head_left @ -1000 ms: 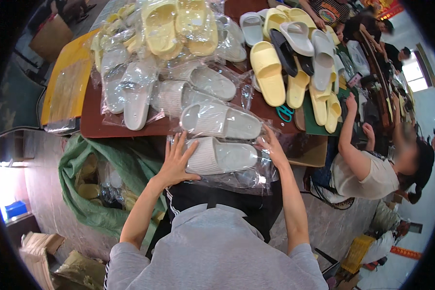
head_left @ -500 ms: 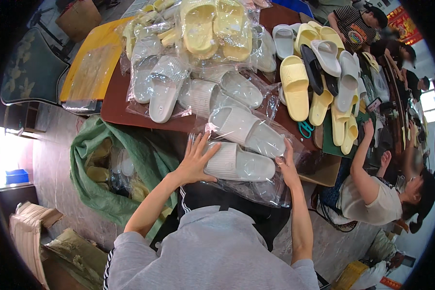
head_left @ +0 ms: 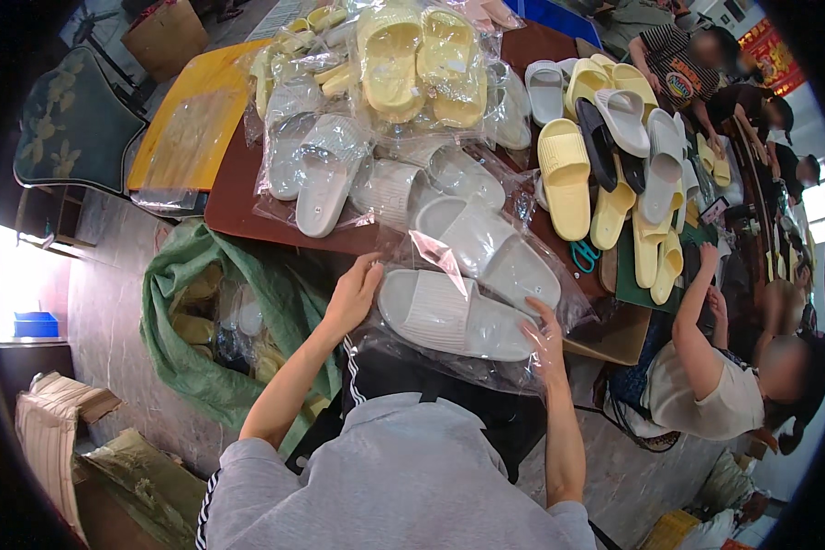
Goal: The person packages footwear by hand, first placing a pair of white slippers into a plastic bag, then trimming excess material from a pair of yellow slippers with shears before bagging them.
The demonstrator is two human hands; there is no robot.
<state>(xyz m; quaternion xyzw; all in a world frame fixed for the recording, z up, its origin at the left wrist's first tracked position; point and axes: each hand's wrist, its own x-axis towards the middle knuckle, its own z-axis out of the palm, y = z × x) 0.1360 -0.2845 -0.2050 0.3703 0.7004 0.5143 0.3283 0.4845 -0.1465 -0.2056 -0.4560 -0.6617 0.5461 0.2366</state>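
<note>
A pale grey slipper (head_left: 454, 316) lies in a clear plastic bag (head_left: 449, 362) at the near edge of the brown table (head_left: 238, 197). My left hand (head_left: 353, 293) grips the bag's left end, fingers bent around it. On the slipper's right end rests my right hand (head_left: 547, 341), holding the bag there. A second bagged grey slipper (head_left: 490, 252) lies just behind it.
Piles of bagged yellow slippers (head_left: 422, 60) and grey slippers (head_left: 325, 170) fill the table's back. Loose yellow, grey and black slippers (head_left: 614, 147) lie at the right. A green sack (head_left: 206, 316) of bags stands left of my knees. A seated person (head_left: 715, 385) works at right.
The view has tilted, so the table sits higher and further left. My hands have shifted slightly along the bagged slipper and still hold it.
</note>
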